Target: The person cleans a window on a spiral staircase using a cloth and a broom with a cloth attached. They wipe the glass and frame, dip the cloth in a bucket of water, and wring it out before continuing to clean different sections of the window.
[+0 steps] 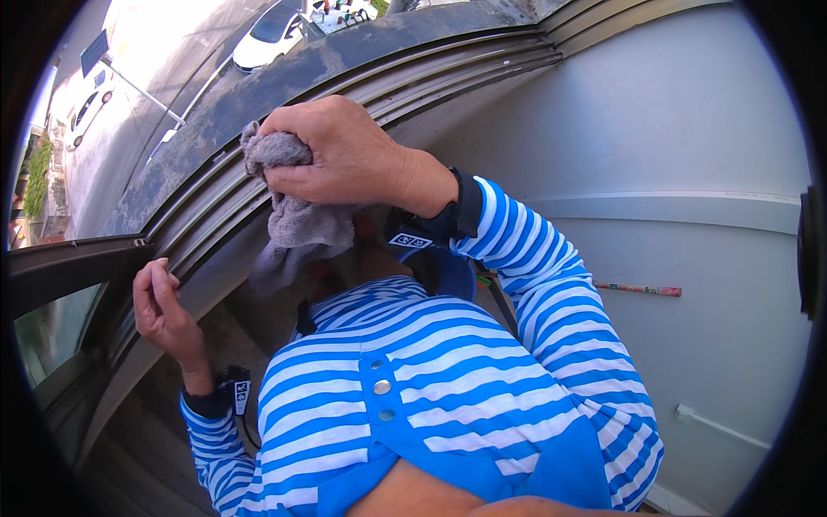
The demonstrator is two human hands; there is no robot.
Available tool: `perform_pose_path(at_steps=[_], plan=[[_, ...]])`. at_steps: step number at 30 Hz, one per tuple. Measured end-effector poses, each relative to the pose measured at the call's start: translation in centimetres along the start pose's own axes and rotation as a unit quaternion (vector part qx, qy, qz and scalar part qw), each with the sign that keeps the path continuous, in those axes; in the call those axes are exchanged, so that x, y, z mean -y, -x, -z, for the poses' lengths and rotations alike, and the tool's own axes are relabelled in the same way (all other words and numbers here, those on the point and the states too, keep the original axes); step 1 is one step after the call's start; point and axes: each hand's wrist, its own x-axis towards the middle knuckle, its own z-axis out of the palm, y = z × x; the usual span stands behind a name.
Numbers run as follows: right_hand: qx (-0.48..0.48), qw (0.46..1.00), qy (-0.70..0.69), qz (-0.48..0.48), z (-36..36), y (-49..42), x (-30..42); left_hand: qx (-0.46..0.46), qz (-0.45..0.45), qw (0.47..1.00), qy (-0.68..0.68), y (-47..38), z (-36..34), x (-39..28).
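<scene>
My right hand (349, 152) grips a bunched grey cloth (310, 223) over the metal window track (400, 81). Part of the cloth sticks out past my thumb and fingertips, and the rest hangs down towards my body. At the left, my left hand (165, 310) is raised beside the lower end of the track, near the corner of a dark sliding window frame (77, 255). Its fingers are bent, and I cannot tell whether anything small is between them. Each wrist wears a black band with a small device.
Beyond the track runs a weathered outer sill (194, 123), with a street and parked white cars (268, 35) below. A pale wall (678, 142) stands at the right. A blue bucket-like container (455, 274) is partly hidden behind my right sleeve.
</scene>
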Motion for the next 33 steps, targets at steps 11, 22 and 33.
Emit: perform_pose_path(at_steps=[11,22,33], plan=[[-0.142,0.848,-0.494,-0.128,3.6,8.0,-0.8,0.314,-0.086,0.938,0.12,0.1,-8.8,-6.0],[-0.326,0.734,-0.58,-0.138,8.0,10.9,0.6,0.447,0.006,0.892,0.059,1.9,-16.2,-7.5],[-0.439,0.828,-0.349,-0.019,16.7,9.2,-2.5,0.294,-0.209,0.903,0.235,-6.5,-18.9,-12.8]])
